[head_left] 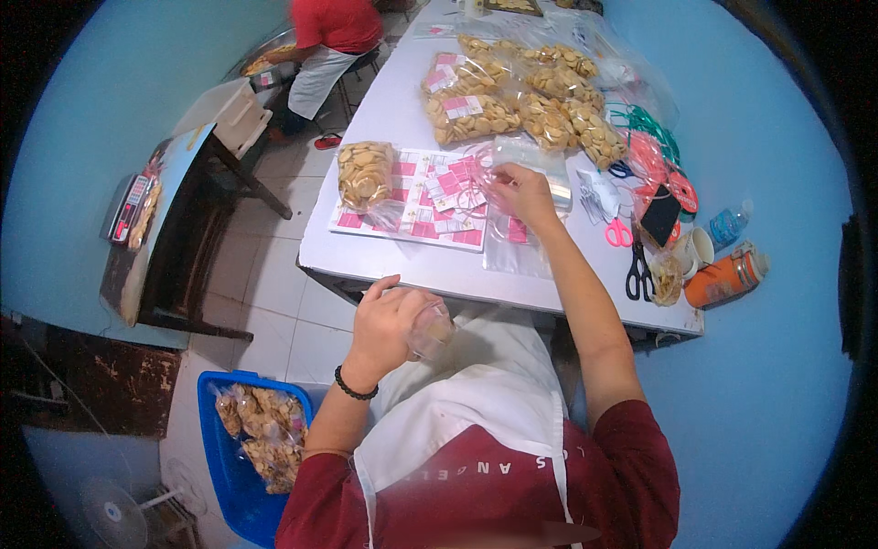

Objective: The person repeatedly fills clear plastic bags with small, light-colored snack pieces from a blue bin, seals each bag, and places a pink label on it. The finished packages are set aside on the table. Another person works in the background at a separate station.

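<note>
My left hand (385, 326), with a dark bead bracelet at its wrist, is closed around a clear plastic bag (433, 331) in front of the apron, just off the table's near edge. Most of what that bag contains is hidden by my fingers and the film. Over the table, my right hand (525, 195) pinches thin pink ribbon (482, 173) between thumb and fingers. Beneath the ribbon lie loose pink-and-white labels (449, 182) on printed label sheets (411, 232). A filled bag of round, flat biscuits (365, 175) rests on the sheets' left part.
Several bagged biscuits (480, 117) cover the table's far part. At right are pink scissors (619, 233), black scissors (639, 274), a phone (660, 216), a mug (696, 250) and an orange flask (724, 281). A blue bin (219, 453) stands lower left; a person (336, 27) sits beyond.
</note>
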Demonstrator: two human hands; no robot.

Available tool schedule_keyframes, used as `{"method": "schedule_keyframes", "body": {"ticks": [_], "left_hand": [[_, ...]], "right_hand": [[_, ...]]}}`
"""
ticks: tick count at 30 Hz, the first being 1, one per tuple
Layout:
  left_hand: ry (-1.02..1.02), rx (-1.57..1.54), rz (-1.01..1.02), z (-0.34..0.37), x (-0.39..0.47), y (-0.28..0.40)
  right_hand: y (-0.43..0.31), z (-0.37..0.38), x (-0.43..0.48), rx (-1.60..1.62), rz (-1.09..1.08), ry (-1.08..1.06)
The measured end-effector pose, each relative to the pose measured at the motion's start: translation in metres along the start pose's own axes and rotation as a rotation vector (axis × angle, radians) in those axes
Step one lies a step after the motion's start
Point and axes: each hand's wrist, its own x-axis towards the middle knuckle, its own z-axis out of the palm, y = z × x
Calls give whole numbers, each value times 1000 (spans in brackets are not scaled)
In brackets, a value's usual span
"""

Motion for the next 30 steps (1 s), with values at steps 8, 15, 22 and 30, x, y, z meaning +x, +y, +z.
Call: {"method": "schedule_keyframes", "body": {"ticks": [8,15,22,30], "left_hand": [[32,114,40,-8,4,-4],[54,185,222,-13,39,15],[-52,-227,-58,-22,82,-25],[249,-568,-213,-7,115,-1]], "right_hand": [[-29,-9,-17,-85,-76,139],[-112,-20,-92,152,-526,-196],[-104,-46,-99,392,-99,-334],[-134,16,-149,1155,149,-812]]}}
